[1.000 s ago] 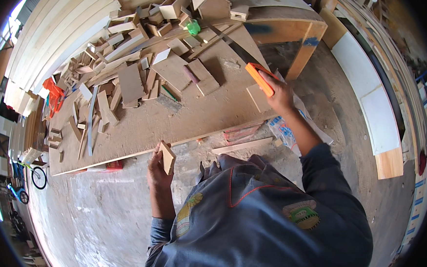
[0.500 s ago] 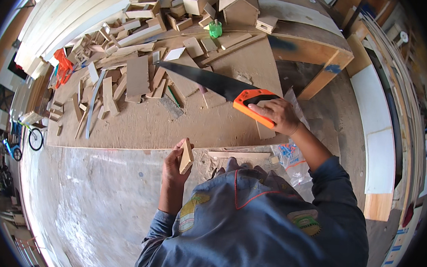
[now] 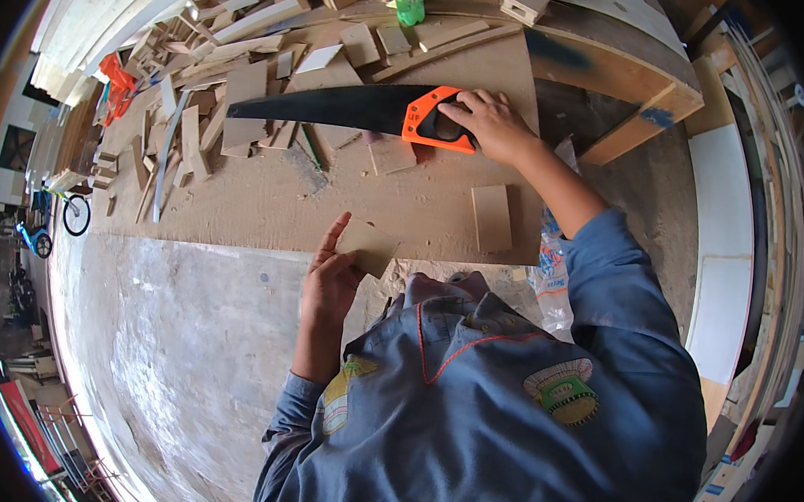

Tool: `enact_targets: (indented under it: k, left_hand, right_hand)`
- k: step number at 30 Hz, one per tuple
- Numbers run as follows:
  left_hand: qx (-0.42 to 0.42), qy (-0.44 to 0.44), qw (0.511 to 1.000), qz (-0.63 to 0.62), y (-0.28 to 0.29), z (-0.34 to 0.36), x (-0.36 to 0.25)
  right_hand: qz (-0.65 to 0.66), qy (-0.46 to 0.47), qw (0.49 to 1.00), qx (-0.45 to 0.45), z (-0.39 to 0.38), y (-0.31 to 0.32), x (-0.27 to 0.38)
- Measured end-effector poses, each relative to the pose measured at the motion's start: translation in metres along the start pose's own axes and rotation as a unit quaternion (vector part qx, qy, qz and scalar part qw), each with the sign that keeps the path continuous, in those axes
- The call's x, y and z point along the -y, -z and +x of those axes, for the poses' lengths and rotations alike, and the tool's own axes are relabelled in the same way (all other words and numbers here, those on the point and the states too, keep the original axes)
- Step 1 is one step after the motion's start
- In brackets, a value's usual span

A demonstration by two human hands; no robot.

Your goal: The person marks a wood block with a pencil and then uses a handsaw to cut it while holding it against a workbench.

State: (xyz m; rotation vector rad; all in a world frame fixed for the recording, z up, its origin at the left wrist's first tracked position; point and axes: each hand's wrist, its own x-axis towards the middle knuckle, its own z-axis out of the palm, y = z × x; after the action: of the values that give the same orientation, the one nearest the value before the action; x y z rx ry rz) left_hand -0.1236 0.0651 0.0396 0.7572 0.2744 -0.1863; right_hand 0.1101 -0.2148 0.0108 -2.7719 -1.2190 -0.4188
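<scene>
A hand saw [image 3: 328, 107] with a black blade and an orange handle is gripped in my right hand [image 3: 494, 123]. Its blade points left across the far part of the wooden bench [image 3: 266, 213]. My left hand [image 3: 331, 277], near the bench's front edge, holds a small flat piece of wood [image 3: 369, 246] by its left side, index finger raised along it. To the right of that piece, a rectangular wood block [image 3: 490, 219] lies on the bench top. Beneath and beyond the saw are a flat board offcut [image 3: 245, 88] and a green pencil [image 3: 311, 146].
Several wood offcuts [image 3: 193, 137] are heaped at the left and back, with a long metal strip [image 3: 170, 159] among them. A green cup [image 3: 409, 10] stands at the back. Right of the bench hang a plastic bag [image 3: 552, 279] and a wooden frame [image 3: 645, 119].
The saw has moved away from me and turned nearly level. My left hand has risen slightly and tilted the wood piece so its flat face shows. My view has shifted.
</scene>
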Motion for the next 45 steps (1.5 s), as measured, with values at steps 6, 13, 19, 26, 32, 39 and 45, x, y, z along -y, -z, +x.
enact_targets:
  k: [6,13,19,26,32,39,45]
  left_hand:
    - [-0.008,0.070,0.997,0.010,0.000,0.018,0.017]
    - [0.063,0.142,0.984,0.084,-0.017,0.056,0.024]
    - [0.160,0.169,0.965,0.120,-0.044,0.063,-0.004]
    - [0.270,0.143,0.946,0.109,-0.022,0.037,-0.070]
    - [0.326,0.141,0.933,0.056,0.031,0.009,-0.129]
    - [0.363,0.116,0.920,0.092,0.064,-0.024,-0.185]
    - [0.358,0.165,0.914,0.099,0.072,-0.042,-0.206]
  right_hand:
    - [0.159,-0.077,0.965,0.194,-0.103,0.057,0.059]
    - [0.270,-0.161,0.944,0.104,-0.107,0.053,0.086]
    - [0.376,-0.051,0.924,0.041,-0.073,0.109,0.126]
    - [0.364,-0.045,0.929,-0.056,-0.037,0.134,0.185]
    - [0.333,-0.043,0.935,-0.112,0.018,0.142,0.269]
    - [0.336,-0.043,0.922,-0.186,0.056,0.132,0.343]
    - [0.288,-0.058,0.933,-0.206,0.066,0.141,0.379]
